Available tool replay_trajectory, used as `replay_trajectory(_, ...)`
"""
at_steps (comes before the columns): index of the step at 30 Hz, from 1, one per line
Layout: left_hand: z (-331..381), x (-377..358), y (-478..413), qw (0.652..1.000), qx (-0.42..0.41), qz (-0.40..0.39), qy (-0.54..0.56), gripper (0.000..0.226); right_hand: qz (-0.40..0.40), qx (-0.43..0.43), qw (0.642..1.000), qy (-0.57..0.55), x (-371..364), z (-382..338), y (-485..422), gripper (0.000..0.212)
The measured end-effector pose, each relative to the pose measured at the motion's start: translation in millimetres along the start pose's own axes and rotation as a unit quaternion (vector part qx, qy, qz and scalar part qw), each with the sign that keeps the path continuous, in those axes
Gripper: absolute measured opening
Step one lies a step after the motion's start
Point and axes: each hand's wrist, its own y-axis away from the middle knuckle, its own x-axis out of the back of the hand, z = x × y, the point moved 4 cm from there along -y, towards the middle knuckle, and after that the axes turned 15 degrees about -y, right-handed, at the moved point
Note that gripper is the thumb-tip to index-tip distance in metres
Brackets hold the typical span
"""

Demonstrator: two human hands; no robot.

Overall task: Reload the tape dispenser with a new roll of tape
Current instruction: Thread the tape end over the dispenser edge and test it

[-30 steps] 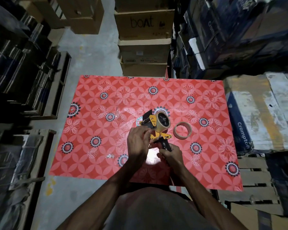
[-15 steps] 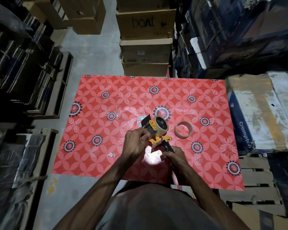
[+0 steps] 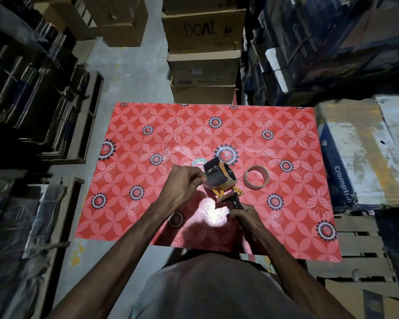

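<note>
A yellow and black tape dispenser [image 3: 219,180] is held above the red flowered table [image 3: 171,134]. A roll of clear tape [image 3: 227,178] sits on its hub. My right hand [image 3: 244,217] grips the black handle from below. My left hand [image 3: 182,187] pinches at the roll's left side, fingers against the dispenser's black flap; whether it holds a tape end I cannot tell. An empty-looking brown tape ring [image 3: 255,176] lies flat on the table just right of the dispenser.
Stacked cardboard boxes [image 3: 204,49] stand beyond the table's far edge. Blue and white cartons [image 3: 364,153] press against the right side, dark shelves [image 3: 32,100] line the left. A round sticker [image 3: 197,162] lies under the dispenser. Grey floor shows at the left.
The dispenser has tilted and shifted slightly toward me and left. My left hand slid from the frame's lower part up to the roll's side. The brown ring stayed put.
</note>
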Motion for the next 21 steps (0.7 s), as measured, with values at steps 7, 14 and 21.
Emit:
replay_trajectory(7, 38, 1, 16, 0.988, -0.114, 0.018, -0.101, 0.018, -0.016, 0.031, 0.999, 0.007, 0, 4, -8, 0.018)
replay_trajectory(14, 30, 8, 13, 0.990, -0.097, 0.017, -0.096, 0.013, -0.023, 0.010, 0.999, 0.022, 4, 10, -11, 0.016)
replay_trajectory(21, 36, -2, 22, 0.989, -0.072, 0.003, -0.128, 0.020, -0.011, -0.004, 1.000, 0.001, 3, 5, -13, 0.006)
